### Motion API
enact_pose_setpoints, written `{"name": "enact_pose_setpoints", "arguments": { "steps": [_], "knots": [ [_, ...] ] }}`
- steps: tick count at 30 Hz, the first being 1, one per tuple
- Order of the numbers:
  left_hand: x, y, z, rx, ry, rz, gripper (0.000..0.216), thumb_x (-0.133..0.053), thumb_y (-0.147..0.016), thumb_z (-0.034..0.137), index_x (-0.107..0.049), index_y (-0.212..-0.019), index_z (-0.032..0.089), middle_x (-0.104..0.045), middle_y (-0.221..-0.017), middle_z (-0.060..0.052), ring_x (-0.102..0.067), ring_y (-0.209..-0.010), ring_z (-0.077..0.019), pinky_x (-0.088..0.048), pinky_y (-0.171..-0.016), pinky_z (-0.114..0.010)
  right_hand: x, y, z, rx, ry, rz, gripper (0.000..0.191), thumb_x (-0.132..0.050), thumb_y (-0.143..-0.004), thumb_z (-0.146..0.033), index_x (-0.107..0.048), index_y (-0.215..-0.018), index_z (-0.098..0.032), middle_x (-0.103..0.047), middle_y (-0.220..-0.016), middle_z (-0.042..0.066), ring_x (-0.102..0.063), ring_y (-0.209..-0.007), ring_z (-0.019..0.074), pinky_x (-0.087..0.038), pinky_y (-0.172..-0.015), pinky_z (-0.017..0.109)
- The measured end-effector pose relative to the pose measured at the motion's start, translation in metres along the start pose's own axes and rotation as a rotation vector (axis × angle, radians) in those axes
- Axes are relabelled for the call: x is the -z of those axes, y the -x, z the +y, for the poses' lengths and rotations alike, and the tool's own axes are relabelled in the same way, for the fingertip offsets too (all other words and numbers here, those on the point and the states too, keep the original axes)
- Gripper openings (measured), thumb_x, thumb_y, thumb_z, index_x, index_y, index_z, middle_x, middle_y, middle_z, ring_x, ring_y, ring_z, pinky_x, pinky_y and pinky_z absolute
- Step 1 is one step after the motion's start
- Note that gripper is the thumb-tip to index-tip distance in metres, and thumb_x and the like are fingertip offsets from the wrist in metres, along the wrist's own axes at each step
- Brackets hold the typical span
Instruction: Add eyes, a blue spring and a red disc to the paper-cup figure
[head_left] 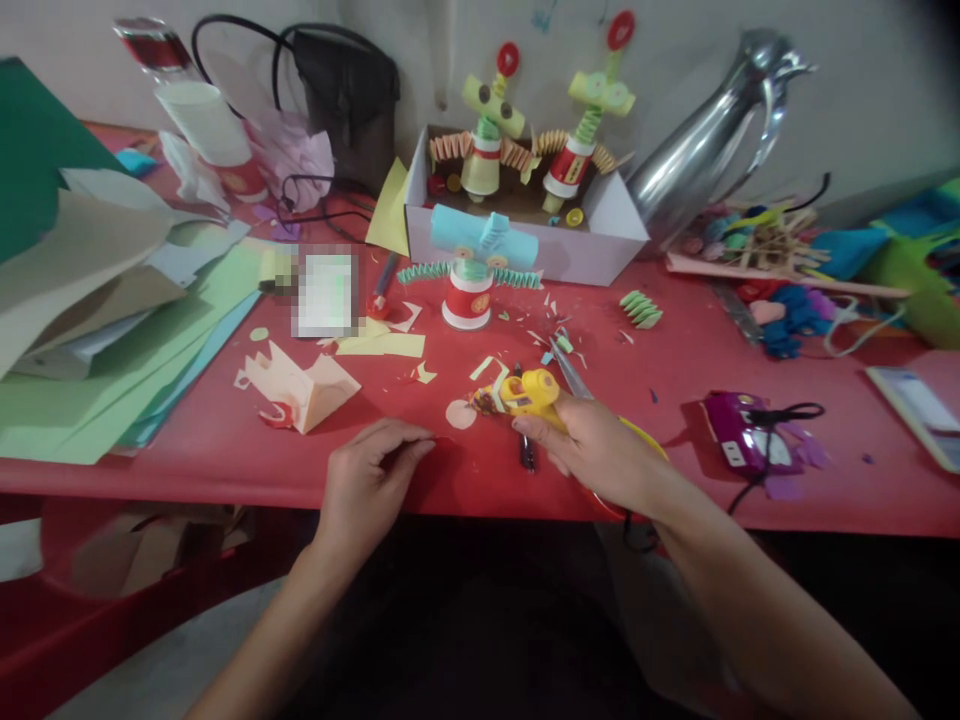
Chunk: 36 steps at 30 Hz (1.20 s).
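In my right hand (600, 450) is a yellow glue gun (534, 390), its nozzle pointing left over a small pale pink paper circle (460, 414) on the red table. My left hand (375, 465) is closed in a pinch just left of that circle; whatever lies between the fingertips is too small and too red against the table to make out. Beyond both hands stands a paper cup figure (468, 296) with a light blue tube head and green folded-paper arms. A black-handled tool (526, 450) lies under the glue gun, partly hidden.
Two similar figures stand in a white box (600, 250) at the back, beside a steel jug (712, 130). Scissors blades (571, 368) and paper scraps lie mid-table. Coloured sheets (202, 330) cover the left; a purple power socket box (750, 435) with a black cord sits right.
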<state>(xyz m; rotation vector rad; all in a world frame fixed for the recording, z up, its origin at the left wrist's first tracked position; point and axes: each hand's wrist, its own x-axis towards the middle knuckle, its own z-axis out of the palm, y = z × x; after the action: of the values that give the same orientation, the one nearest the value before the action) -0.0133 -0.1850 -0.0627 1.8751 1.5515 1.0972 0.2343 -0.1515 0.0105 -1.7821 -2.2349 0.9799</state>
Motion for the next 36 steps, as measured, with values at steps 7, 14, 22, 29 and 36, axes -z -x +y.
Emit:
{"name": "enact_pose_setpoints", "arguments": {
  "steps": [7, 14, 22, 29, 36],
  "knots": [
    [0.0, -0.008, -0.008, -0.002, -0.005, -0.094, 0.013, -0.062, -0.09, 0.025, -0.074, -0.085, 0.022, -0.075, -0.086, -0.001, -0.069, -0.079, -0.0158, -0.053, -0.075, -0.027, -0.005, -0.007, -0.004, 0.056, -0.072, 0.024, 0.049, -0.041, -0.095, -0.065, -0.06, -0.085, -0.021, -0.06, -0.065, 0.0, -0.055, -0.06, 0.0161, -0.036, -0.057, 0.027],
    [0.002, -0.002, -0.009, 0.0, 0.018, -0.071, 0.01, -0.064, -0.089, 0.026, -0.074, -0.087, 0.022, -0.075, -0.086, -0.001, -0.069, -0.079, -0.0152, -0.053, -0.074, -0.026, -0.009, -0.008, -0.001, 0.089, -0.095, 0.053, 0.048, -0.041, -0.096, -0.064, -0.06, -0.087, -0.021, -0.059, -0.063, -0.001, -0.053, -0.057, 0.015, -0.034, -0.057, 0.027],
    [0.004, -0.005, -0.003, 0.108, 0.05, -0.056, 0.012, -0.064, -0.087, 0.028, -0.074, -0.085, 0.022, -0.076, -0.086, -0.002, -0.069, -0.079, -0.0165, -0.054, -0.075, -0.028, -0.006, 0.002, 0.004, 0.016, -0.058, 0.046, 0.046, -0.042, -0.096, -0.062, -0.059, -0.084, -0.021, -0.06, -0.063, 0.0, -0.055, -0.057, 0.0155, -0.034, -0.056, 0.028],
    [-0.011, -0.025, 0.002, 0.348, 0.142, -0.009, 0.016, -0.068, -0.081, 0.036, -0.073, -0.088, 0.021, -0.076, -0.084, -0.003, -0.07, -0.077, -0.0197, -0.054, -0.074, -0.033, -0.011, 0.008, 0.008, 0.015, -0.086, 0.093, 0.049, -0.04, -0.096, -0.064, -0.057, -0.077, -0.022, -0.059, -0.059, -0.001, -0.055, -0.055, 0.0152, -0.035, -0.056, 0.028],
    [-0.02, -0.04, 0.005, 0.34, 0.15, 0.0, 0.013, -0.068, -0.081, 0.034, -0.073, -0.083, 0.022, -0.073, -0.081, -0.001, -0.066, -0.076, -0.0184, -0.051, -0.075, -0.033, -0.014, 0.014, 0.007, -0.038, -0.21, 0.086, 0.054, -0.036, -0.096, -0.067, -0.053, -0.07, -0.022, -0.058, -0.056, -0.001, -0.057, -0.054, 0.0146, -0.039, -0.058, 0.029]
  ]
}}
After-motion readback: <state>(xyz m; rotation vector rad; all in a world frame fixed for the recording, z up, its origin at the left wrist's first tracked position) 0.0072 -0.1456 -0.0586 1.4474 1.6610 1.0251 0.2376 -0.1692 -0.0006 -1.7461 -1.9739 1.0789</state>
